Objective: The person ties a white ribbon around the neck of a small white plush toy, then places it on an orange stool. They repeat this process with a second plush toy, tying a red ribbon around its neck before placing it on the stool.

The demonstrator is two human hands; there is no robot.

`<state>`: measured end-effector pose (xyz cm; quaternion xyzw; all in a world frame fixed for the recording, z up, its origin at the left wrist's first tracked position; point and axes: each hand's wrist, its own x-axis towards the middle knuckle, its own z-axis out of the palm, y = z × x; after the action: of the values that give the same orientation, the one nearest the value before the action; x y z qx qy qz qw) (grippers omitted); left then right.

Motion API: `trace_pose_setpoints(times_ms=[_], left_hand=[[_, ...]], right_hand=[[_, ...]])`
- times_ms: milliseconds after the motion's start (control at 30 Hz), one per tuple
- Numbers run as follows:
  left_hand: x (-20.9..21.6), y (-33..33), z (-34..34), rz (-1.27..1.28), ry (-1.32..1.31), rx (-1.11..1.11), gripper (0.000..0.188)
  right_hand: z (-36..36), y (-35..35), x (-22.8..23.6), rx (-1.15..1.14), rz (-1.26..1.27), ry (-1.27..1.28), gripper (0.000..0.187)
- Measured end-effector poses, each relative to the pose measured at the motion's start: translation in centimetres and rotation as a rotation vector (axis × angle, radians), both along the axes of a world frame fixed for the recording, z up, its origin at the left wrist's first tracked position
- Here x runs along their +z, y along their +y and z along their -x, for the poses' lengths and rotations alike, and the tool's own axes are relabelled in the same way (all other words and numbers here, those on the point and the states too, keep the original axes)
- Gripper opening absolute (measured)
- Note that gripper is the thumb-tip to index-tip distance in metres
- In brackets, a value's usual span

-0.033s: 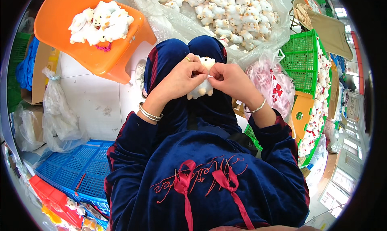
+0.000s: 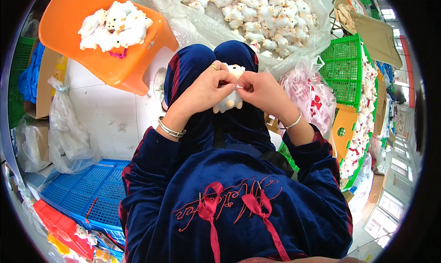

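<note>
A small white plush animal toy [image 2: 226, 103] with tan feet and a dark eye rests upright on my lap, its head at the far end. My left hand [image 2: 209, 89] is closed in a pinch at the toy's neck, a ring on one finger. From the other side my right hand [image 2: 265, 94] pinches at the same spot, fingertips almost touching the left ones. Between the fingertips shows a thin white strip, too small to tell its kind. The hands cover the toy's middle.
An orange chair [image 2: 110, 72] at the far left bears several similar toys [image 2: 119, 26]. Ahead, a clear plastic sheet [image 2: 183, 26] holds a heap of them [image 2: 266, 15]. Green crates [image 2: 340, 70] and a pink-white bag [image 2: 308, 95] stand right; blue crates [image 2: 87, 189] lie near left.
</note>
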<state>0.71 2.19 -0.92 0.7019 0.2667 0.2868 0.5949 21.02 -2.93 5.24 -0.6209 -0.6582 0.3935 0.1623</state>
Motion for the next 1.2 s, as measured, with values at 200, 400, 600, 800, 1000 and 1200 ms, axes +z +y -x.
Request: trace_pose_setpoints(times_ms=[200, 400, 600, 800, 1000, 1200], left_hand=[[-0.2, 0.0, 0.3, 0.0, -0.011, -0.012, 0.006], [0.1, -0.5, 0.5, -0.02, -0.012, 0.04, 0.009], [-0.3, -1.1, 0.1, -0.04, 0.011, 0.128, 0.011], [0.4, -1.5, 0.1, 0.004, 0.056, 0.148, 0.01], [0.4, -1.1, 0.2, -0.022, 0.046, 0.11, 0.011], [0.6, -1.0, 0.1, 0.009, 0.049, 0.101, 0.011]], right_hand=[[0.9, -1.3, -1.3, -0.021, -0.246, -0.087, 0.017], [0.5, -2.7, -4.7, -0.011, -0.574, 0.023, 0.014], [-0.2, -2.7, -6.5, 0.037, -0.717, 0.095, 0.015], [-0.5, -2.5, -6.4, 0.064, -0.752, 0.12, 0.018], [-0.4, -2.4, -6.3, 0.037, -0.686, 0.154, 0.018], [-0.5, -2.0, -4.7, 0.099, -0.619, 0.059, 0.014]])
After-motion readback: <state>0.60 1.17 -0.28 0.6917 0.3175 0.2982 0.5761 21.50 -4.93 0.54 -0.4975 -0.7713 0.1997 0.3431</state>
